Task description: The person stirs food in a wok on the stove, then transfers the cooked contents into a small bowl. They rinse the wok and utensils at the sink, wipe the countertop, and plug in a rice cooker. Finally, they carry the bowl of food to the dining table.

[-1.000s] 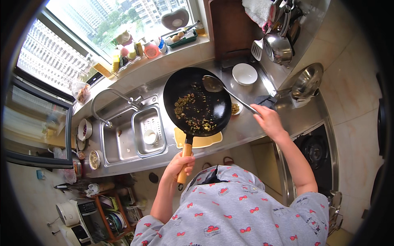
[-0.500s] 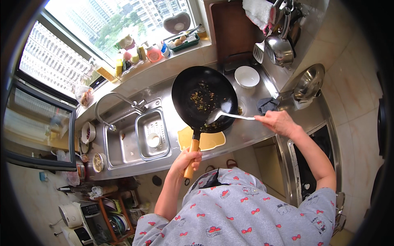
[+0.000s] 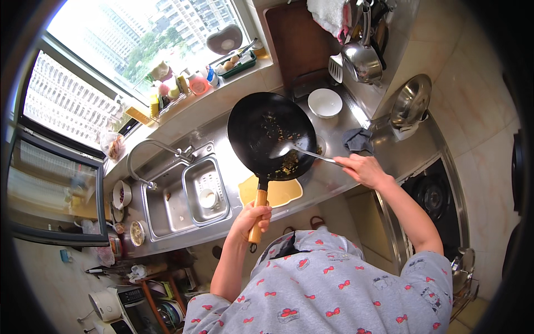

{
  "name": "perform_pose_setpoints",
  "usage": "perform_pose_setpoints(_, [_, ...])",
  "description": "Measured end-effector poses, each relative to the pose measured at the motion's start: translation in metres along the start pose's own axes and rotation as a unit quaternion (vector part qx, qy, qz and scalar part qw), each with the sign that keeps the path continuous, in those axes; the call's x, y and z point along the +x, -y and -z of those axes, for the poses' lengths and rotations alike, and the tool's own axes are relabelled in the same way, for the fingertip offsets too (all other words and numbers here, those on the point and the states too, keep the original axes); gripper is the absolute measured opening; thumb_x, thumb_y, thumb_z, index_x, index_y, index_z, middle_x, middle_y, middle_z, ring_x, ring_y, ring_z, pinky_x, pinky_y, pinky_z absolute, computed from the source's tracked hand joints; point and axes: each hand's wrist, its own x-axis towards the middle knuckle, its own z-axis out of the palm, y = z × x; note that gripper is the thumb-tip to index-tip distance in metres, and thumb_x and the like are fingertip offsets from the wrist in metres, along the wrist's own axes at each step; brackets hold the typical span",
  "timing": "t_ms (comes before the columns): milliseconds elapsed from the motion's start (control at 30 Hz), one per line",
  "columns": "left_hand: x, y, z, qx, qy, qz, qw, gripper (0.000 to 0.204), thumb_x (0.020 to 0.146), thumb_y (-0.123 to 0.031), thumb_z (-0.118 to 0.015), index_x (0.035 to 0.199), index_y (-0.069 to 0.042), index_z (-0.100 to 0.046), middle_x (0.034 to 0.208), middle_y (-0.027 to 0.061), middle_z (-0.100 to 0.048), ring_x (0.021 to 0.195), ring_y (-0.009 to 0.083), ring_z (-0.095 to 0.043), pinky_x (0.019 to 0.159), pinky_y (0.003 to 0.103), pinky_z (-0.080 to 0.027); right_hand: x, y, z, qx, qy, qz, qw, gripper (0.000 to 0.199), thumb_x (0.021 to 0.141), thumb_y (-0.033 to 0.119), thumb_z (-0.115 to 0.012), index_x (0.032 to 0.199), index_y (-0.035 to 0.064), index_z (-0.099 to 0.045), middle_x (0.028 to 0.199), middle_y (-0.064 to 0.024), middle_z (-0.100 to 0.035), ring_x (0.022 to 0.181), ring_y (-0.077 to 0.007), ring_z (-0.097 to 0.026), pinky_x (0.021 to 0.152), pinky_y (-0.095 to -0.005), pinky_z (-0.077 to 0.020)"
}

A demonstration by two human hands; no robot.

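Note:
My left hand (image 3: 251, 219) is closed round the wooden handle of a black wok (image 3: 253, 122), which is held up over the counter by the sink. In the wok lie small browned, chopped bits of food (image 3: 289, 163), mostly at the near right side, with a few scattered farther up. My right hand (image 3: 360, 168) grips the long handle of a metal spatula (image 3: 318, 155). The spatula's shiny head rests inside the wok, just above the bits. Below the wok's near edge, a yellow cutting board (image 3: 281, 192) lies partly covered on the counter.
A white bowl (image 3: 325, 103) stands right of the wok, near a dark grey cloth (image 3: 357, 140). To the left is a double steel sink (image 3: 167, 200) with a faucet (image 3: 151, 143). A stove (image 3: 431, 195) lies at the right, and a metal lid (image 3: 410, 101) leans by the wall.
The spatula head has moved up and back through the wok, and the food bits have gathered near the lower right. My right hand has shifted slightly left. Both hands keep their hold.

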Motion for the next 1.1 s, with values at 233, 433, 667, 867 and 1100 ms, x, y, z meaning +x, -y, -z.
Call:
perform_pose_setpoints(233, [-0.003,-0.002,-0.012,0.044,-0.018,0.000,0.999,0.024,0.085,-0.009,-0.065,0.093,-0.009,-0.042,0.068,0.0009,-0.047,0.045,0.0077,-0.044,0.041,0.025,-0.041,0.029,0.009,-0.006,0.077,-0.111,-0.047,0.990,0.037,0.094,0.024,-0.060,0.131,0.0242,-0.059,0.088,-0.0110,-0.063,0.080,-0.0333,-0.064,0.070,-0.0430,-0.0522])
perform_pose_setpoints(433, [-0.004,-0.007,-0.023,0.080,-0.018,-0.001,0.997,0.024,0.084,-0.008,-0.064,0.093,-0.009,-0.042,0.068,0.0017,-0.048,0.046,0.0089,-0.045,0.042,0.026,-0.041,0.041,-0.003,-0.028,0.097,-0.115,-0.058,0.987,0.037,0.095,0.024,-0.059,0.132,0.0234,-0.057,0.091,-0.0128,-0.066,0.083,-0.0357,-0.064,0.074,-0.0449,-0.0520])
perform_pose_setpoints(667, [0.001,-0.007,-0.023,0.092,-0.042,-0.009,0.995,0.024,0.084,-0.009,-0.064,0.093,-0.009,-0.042,0.068,0.0023,-0.048,0.047,0.0098,-0.047,0.042,0.026,-0.041,-0.017,-0.015,-0.005,0.062,0.015,-0.060,0.996,0.038,0.094,0.025,-0.061,0.132,0.0222,-0.057,0.092,-0.0132,-0.066,0.084,-0.0359,-0.064,0.075,-0.0451,-0.0521])
perform_pose_setpoints(867, [-0.005,-0.014,-0.039,0.132,-0.051,-0.007,0.990,0.022,0.084,-0.009,-0.063,0.094,-0.009,-0.042,0.069,0.0022,-0.048,0.048,0.0098,-0.047,0.043,0.026,-0.041,0.018,-0.012,-0.008,0.069,-0.094,-0.092,0.989,0.036,0.096,0.023,-0.057,0.132,0.0207,-0.058,0.091,-0.0120,-0.066,0.085,-0.0337,-0.064,0.077,-0.0438,-0.0515])
perform_pose_setpoints(1100, [0.006,-0.018,-0.046,0.147,-0.049,-0.021,0.988,0.021,0.085,-0.010,-0.062,0.094,-0.009,-0.043,0.069,0.0017,-0.048,0.050,0.0094,-0.047,0.044,0.025,-0.040,-0.009,-0.030,-0.001,0.027,-0.021,-0.081,0.996,0.035,0.094,0.024,-0.059,0.129,0.0228,-0.059,0.090,-0.0119,-0.065,0.084,-0.0332,-0.064,0.074,-0.0446,-0.0518])
